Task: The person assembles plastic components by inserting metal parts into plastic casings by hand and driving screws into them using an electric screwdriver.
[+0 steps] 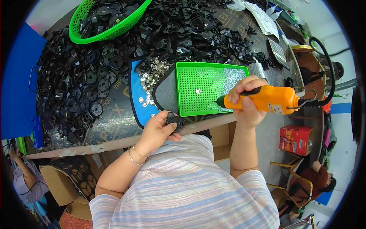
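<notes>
The left hand (159, 129) grips a round black plastic part (176, 123) just beyond the near edge of the tabletop (114, 128), its thumb pressed on the upper face and its fingers curled around the side and below. The right hand (248, 100) is wrapped around an orange electric screwdriver (280, 98), thumb on the near side and fingers over the top. The tool lies nearly level, its black nose pointing left above a green perforated tray (188, 105); whether the tip touches anything in there cannot be told. A black cable (332, 70) loops up from its rear end. Small silvery screws (233, 78) are massed in the right part of the tray, thinning toward the middle, and 1 round metal cap (198, 91) sits apart from them on the holed floor. Just left of the tray lies a dark grey pad (166, 96), partly covering a blue mat (136, 89), on which many more silvery caps (145, 82) are scattered. Heaps of black plastic pieces (183, 34) cover the far and left areas of the tabletop, and a green basket (110, 35) filled with similar pieces stands among them at the upper left. 2 bracelets (134, 155) circle the left wrist. Below the tabletop's level, a red box (295, 140) stands at the right and a cardboard box (56, 185) at the left. A co-worker (28, 179) is visible at the far left, another person (314, 181) at the lower right.
</notes>
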Tool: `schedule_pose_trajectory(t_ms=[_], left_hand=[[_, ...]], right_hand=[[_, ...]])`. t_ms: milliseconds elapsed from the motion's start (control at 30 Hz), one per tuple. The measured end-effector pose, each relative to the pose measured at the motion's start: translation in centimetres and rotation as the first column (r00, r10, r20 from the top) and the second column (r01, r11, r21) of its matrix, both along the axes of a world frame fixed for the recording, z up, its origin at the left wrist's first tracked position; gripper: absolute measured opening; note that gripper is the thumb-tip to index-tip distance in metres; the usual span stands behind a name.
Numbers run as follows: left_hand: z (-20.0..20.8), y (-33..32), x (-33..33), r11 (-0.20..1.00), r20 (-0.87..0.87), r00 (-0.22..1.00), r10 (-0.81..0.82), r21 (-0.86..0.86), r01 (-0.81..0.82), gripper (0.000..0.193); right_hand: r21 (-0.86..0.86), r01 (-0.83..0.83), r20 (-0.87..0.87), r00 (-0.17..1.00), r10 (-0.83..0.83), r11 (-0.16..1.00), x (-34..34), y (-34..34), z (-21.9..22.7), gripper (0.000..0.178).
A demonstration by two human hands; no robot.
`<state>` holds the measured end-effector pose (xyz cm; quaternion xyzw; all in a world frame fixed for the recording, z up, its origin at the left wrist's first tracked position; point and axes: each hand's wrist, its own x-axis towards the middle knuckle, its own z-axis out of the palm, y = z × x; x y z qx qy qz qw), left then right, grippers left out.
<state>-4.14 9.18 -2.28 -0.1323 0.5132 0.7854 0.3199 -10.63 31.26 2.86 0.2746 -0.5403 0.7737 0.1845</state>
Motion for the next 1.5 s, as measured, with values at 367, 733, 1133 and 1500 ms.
schedule_pose_trajectory(t_ms=[367, 733, 1133, 1500], left_hand=[[0.0, 0.0, 0.0, 1.0, -0.015, 1.0, -0.01, 0.003, 0.01, 0.015], [-0.2, 0.0, -0.3, 0.999, 0.003, 0.999, -0.032, -0.009, 0.032, 0.018], [-0.2, 0.1, -0.1, 1.0, -0.035, 0.999, 0.01, -0.02, -0.01, 0.01], [-0.2, -0.3, -0.8, 0.998, 0.062, 0.998, -0.015, 0.055, 0.012, 0.013]], right_hand=[[0.086, 0.019, 0.057, 0.998, -0.024, 0.996, 0.4, 0.2, 0.5, 0.022], [-0.089, -0.231, 0.045, 0.971, 0.236, 0.969, 3.2, -4.7, 3.7, 0.027], [0.116, -0.369, 0.122, 0.927, 0.355, 0.922, 2.6, -6.9, 2.2, 0.024], [0.031, -0.463, 0.032, 0.886, 0.462, 0.886, 1.4, -6.0, 2.6, 0.027]])
